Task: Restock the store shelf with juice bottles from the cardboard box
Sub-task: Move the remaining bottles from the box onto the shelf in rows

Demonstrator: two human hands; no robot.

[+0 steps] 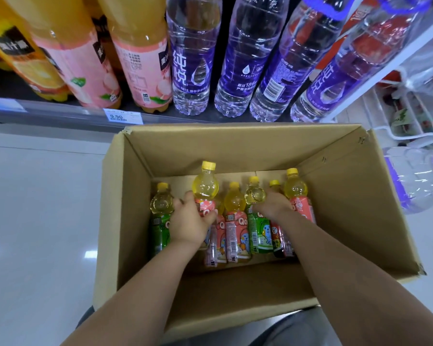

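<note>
An open cardboard box (348, 221) stands on the floor below the shelf. Several small juice bottles with yellow caps lie in a row on its bottom, with pink, green and red labels. My left hand (190, 221) grips a pink-label bottle (205, 186) by its middle, its cap end raised above the others. My right hand (273, 204) is curled over a green-label bottle (259, 228) near its shoulder. Another pink-label bottle (298, 193) lies just right of that hand. A green-label bottle (160, 216) lies at the row's left end.
The shelf edge (60, 116) with a 9.90 price tag (123, 117) runs above the box. Large juice bottles (140, 58) and purple-label water bottles (193, 58) stand on it. A big water jug (415, 181) sits right of the box. White floor (35, 208) lies to the left.
</note>
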